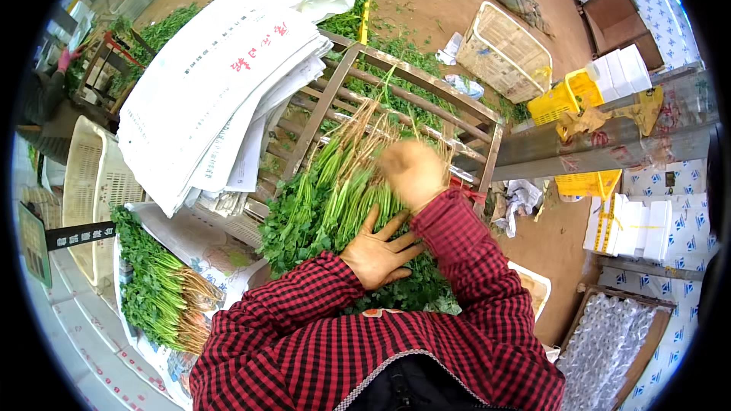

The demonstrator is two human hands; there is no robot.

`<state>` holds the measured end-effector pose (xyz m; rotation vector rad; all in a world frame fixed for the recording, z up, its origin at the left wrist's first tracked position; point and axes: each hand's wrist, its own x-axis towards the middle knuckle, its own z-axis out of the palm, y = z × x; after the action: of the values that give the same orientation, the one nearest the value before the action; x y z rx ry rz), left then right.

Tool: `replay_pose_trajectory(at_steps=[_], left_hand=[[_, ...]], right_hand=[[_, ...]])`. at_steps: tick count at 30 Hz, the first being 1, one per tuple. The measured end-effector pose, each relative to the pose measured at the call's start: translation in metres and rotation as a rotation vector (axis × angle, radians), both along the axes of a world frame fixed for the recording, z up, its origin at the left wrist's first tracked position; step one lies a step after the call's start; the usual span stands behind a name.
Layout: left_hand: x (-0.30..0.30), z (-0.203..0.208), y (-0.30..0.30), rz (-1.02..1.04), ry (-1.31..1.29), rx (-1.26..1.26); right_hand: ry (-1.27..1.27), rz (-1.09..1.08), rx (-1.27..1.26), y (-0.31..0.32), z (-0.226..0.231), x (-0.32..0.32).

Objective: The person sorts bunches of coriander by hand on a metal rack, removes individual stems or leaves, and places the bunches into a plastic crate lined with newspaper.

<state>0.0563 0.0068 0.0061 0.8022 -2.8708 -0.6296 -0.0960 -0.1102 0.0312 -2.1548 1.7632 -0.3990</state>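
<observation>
A thick spread of coriander (343,194) lies on a slatted metal rack (312,125) in front of me, its leaves to the left and near side and its pale roots pointing to the far side. My left hand (381,253) rests flat on the stems with its fingers spread. Over the root end is my right hand (413,171), smeared by motion. Its fingers are hidden, so I cannot tell what it holds. Left of my left forearm, another heap of coriander (160,281) lies on printed paper, roots to the right.
A stack of white printed sheets (221,84) covers the rack's left side. Beyond the rack are a cream plastic crate (506,53) and a yellow crate (563,99). A metal beam (586,141) stretches right. A scale display (34,243) stands at far left; a person's sleeve (46,95) shows beyond.
</observation>
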Motion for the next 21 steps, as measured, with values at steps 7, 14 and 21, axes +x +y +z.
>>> replay_pose_trajectory(at_steps=[7, 14, 21], left_hand=[[-0.001, -0.007, 0.0, -0.017, -0.013, -0.029], [-0.001, 0.003, -0.005, -0.003, -0.01, 0.011], [0.004, -0.001, 0.0, 0.02, 0.011, 0.015]], right_hand=[[-0.813, -0.458, -0.118, -0.044, -0.016, -0.081], [-0.384, -0.41, 0.24, -0.061, -0.033, -0.042], [-0.961, -0.425, 0.141, -0.049, 0.028, -0.066]])
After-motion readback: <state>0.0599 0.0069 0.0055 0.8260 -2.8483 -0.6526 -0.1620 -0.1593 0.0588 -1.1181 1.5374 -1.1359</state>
